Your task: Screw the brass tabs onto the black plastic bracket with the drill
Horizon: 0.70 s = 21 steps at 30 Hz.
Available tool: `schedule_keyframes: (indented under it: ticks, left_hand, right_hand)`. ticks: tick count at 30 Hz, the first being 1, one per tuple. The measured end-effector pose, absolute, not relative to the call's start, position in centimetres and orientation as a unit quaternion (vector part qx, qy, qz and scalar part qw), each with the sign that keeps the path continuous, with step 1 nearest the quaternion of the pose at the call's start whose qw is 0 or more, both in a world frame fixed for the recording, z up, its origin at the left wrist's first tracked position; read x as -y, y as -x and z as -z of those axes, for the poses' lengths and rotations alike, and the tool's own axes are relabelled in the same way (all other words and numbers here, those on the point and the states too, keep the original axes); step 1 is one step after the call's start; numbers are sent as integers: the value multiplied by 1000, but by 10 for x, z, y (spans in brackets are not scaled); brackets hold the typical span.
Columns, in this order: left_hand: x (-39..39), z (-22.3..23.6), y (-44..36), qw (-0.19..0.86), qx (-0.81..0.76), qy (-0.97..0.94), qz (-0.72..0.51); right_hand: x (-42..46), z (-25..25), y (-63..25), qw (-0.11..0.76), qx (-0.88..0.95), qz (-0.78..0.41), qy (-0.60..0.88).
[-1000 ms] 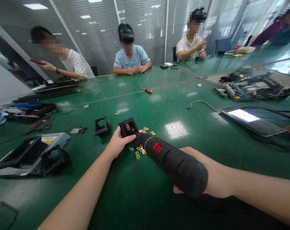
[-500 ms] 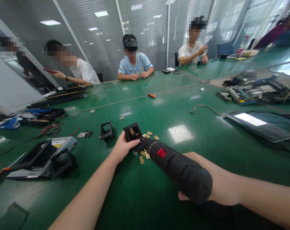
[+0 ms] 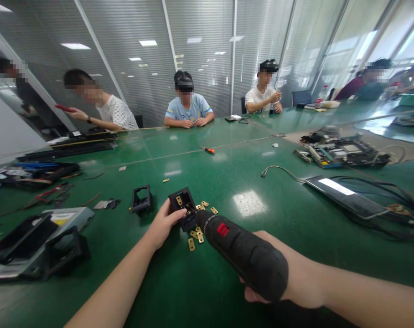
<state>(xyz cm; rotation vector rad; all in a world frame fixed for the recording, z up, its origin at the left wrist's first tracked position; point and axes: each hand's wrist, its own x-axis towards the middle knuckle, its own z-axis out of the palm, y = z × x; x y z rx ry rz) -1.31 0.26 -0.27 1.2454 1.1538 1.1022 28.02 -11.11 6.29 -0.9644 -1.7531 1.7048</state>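
Observation:
My left hand (image 3: 162,225) holds a black plastic housing (image 3: 189,224) just above the green table, thumb pressed over its near rim. The housing's open side faces me, and a brass plate (image 3: 179,200) with holes shows inside it. My right hand (image 3: 296,269) grips a black power drill (image 3: 244,255) with a red switch on top. The drill's nose points at the right side of the housing; whether the bit touches anything inside cannot be made out. Several loose brass plates (image 3: 191,244) lie around and below the housing.
Another black frame (image 3: 141,199) stands left of the housing. At left are a metal case (image 3: 73,216) with a further black frame (image 3: 65,255), and cables. An orange screwdriver (image 3: 209,150) lies farther off. A flat device (image 3: 344,196) and circuit boards (image 3: 350,150) lie right. People sit across the table.
The camera view has tilted up and turned a little to the right. Both hands keep their hold on the housing and the drill, and the drill nose stays close to the housing.

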Motion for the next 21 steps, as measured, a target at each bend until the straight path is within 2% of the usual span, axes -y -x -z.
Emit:
schedule_keyframes:
  ticks: [17,21]
  left_hand:
    - [-6,7,14,492,-500,-547,-457]
    - [-8,9,14,494,-499,-548,-455]
  right_hand:
    - [114,-63,-283,246,664,-617,343]
    - [114,-60,-283,203,644,-662,324]
